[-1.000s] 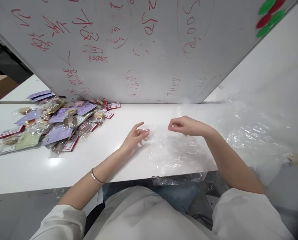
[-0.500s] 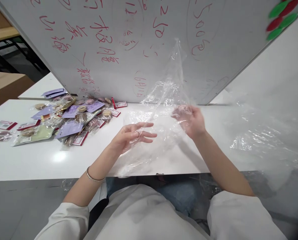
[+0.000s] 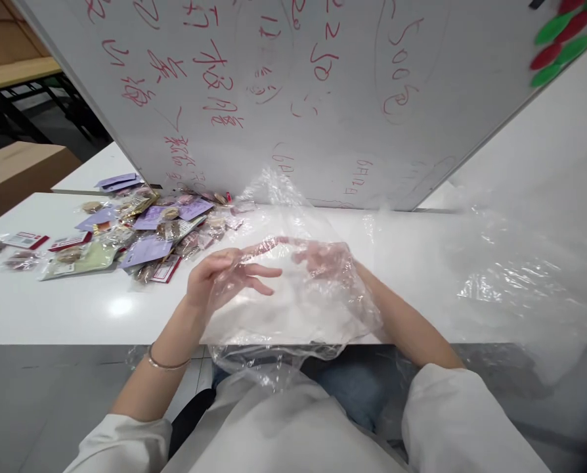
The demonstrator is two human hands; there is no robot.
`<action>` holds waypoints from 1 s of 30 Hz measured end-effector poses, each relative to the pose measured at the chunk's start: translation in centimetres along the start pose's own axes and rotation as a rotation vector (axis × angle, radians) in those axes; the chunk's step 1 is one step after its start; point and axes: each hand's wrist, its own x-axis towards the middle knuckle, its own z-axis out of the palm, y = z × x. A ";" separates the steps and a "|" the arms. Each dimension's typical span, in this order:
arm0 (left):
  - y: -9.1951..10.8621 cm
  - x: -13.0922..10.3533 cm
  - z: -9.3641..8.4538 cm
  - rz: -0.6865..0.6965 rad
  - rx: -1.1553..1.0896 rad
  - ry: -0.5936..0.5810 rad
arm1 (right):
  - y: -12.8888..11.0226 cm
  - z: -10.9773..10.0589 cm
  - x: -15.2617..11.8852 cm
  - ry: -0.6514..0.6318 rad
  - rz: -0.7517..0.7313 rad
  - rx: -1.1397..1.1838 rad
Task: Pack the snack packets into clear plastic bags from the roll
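Observation:
A clear plastic bag [image 3: 293, 309] is spread between my hands over the front of the white table [image 3: 101, 322], its lower part hanging past the table edge. My left hand [image 3: 229, 276] holds the bag's left side between thumb and index finger, with the other fingers spread under the film. Behind the plastic at the bag's right side is my right hand [image 3: 323, 259]; its fingers look bent and are blurred by the film, so its grip is hard to make out.
Small snack packets [image 3: 148, 249] lie piled at the left. A whiteboard [image 3: 343, 131] with red writing stands behind. More clear plastic [image 3: 510, 282] lies at the right. A cardboard box [image 3: 22, 171] is at the far left.
The bag has come down from its raised, pointed shape and now spreads wide between my hands. My left hand has moved left and closed on its edge; my right hand has moved left and down.

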 end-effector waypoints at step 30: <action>-6.0 -1.3 -1.2 -0.482 -0.379 0.324 | 4.5 -5.6 0.0 0.245 0.502 -0.352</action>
